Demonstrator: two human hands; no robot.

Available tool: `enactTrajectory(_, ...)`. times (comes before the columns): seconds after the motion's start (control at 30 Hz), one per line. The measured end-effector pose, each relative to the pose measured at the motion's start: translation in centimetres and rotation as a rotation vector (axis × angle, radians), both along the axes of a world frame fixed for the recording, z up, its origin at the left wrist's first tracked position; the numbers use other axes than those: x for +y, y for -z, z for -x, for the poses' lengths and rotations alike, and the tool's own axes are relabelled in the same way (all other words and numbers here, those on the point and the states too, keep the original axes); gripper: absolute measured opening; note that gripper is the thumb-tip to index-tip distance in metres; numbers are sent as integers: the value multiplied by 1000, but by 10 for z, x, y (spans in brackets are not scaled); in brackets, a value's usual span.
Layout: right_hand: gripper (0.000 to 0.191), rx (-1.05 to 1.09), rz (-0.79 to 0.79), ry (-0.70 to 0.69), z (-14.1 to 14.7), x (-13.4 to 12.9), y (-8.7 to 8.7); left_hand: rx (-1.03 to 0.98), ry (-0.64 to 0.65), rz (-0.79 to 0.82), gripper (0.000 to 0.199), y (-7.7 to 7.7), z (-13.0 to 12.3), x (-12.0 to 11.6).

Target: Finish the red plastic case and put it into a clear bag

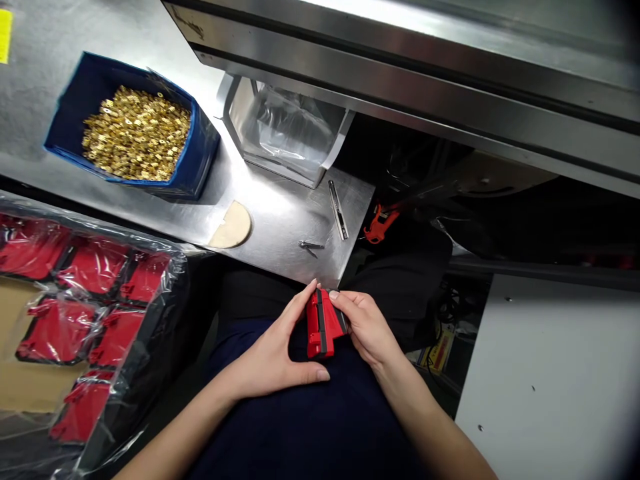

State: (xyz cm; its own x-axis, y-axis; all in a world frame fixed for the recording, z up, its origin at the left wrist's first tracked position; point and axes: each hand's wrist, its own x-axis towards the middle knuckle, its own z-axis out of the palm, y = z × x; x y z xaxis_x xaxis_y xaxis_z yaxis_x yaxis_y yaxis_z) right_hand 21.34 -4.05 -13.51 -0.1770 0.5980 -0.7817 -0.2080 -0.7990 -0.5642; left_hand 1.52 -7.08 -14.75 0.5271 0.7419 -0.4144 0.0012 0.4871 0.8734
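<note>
Head view: a blue bin (195,157) near the worktop's (280,220) left edge is heaped with small brass parts (136,133); a clear bin (285,130) behind holds only a plastic liner. Lower left, a bagged tray (150,347) carries red pieces (60,330). Over the lap, just off the worktop's near edge, left hand (273,357) and right hand (367,330) pinch a red-and-black part (324,323) between closed fingers, its long axis running roughly away from the person.
</note>
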Motion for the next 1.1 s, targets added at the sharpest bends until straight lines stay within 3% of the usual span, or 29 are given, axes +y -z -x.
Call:
enactTrajectory(0.33, 42, -120, -115, -53, 4, -8, 5, 233, -115, -146, 91, -10, -21, -3)
enactTrajectory(0.5, 39, -49, -104, -51, 1, -3, 4, 285, -202, -168, 80, -8, -26, 2)
enactTrajectory(0.57, 38, 54, -91, -52, 0, 2, 1, 150, -324, -53, 63, -4, -23, 7)
enactTrajectory(0.63, 39, 161, -79, -55, 1, 5, 1, -81, -478, 169, 55, 1, -18, 12)
enactTrajectory(0.7, 41, 232, -64, -76, 5, 5, 4, -322, -554, 427, 61, 5, -13, 14)
enactTrajectory(0.77, 47, 222, -90, -173, 10, 2, 9, -508, -546, 604, 68, 7, -8, 14)
enactTrajectory(0.93, 60, 25, -247, -514, 17, 1, 22, -710, -586, 687, 71, 17, 7, 4)
enactTrajectory(1.0, 51, -141, -316, -561, 15, 11, 22, -740, -631, 716, 70, 22, 14, -1)
enactTrajectory(1.1, 32, -525, -493, -522, 8, 37, 19, -714, -673, 746, 67, 26, 24, -11)
